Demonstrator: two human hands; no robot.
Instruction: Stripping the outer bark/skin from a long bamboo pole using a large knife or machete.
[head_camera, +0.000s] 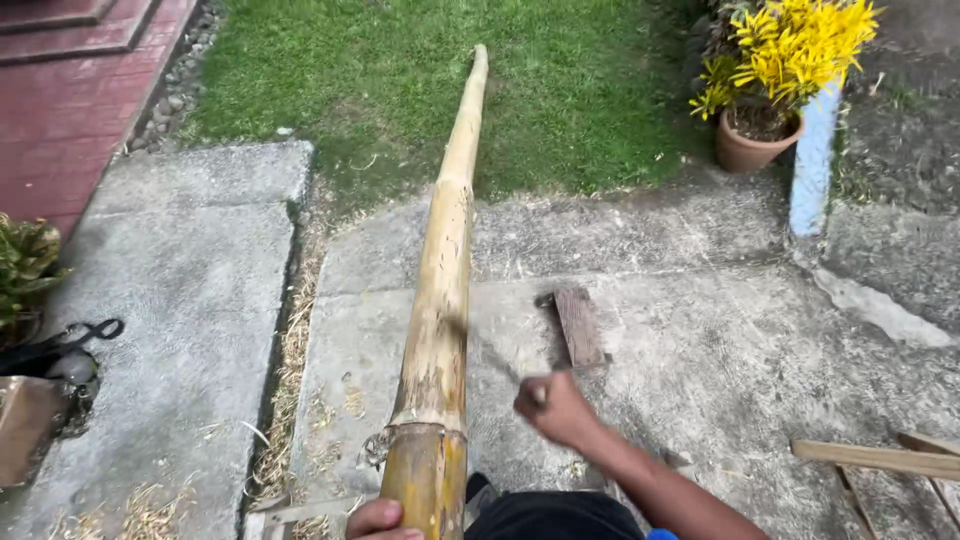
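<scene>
Left hand (383, 520) clamped on bamboo pole (440, 300), bottom centre; pole runs up frame centre onto grass (330, 70). Right hand (553, 405) fisted around blurred blade (490, 352), lower centre.

One view only, a head-worn camera tilting down and forward from standing height, so there is no second view to share ground with. It sights straight along the long bamboo pole (443, 290), whose near end fills the bottom edge close under the lens while the far tip runs out onto the grass (560, 90) at the top. Both hands sit low in frame, very near, and the concrete paving (720, 330) spreads across the middle distance.
</scene>
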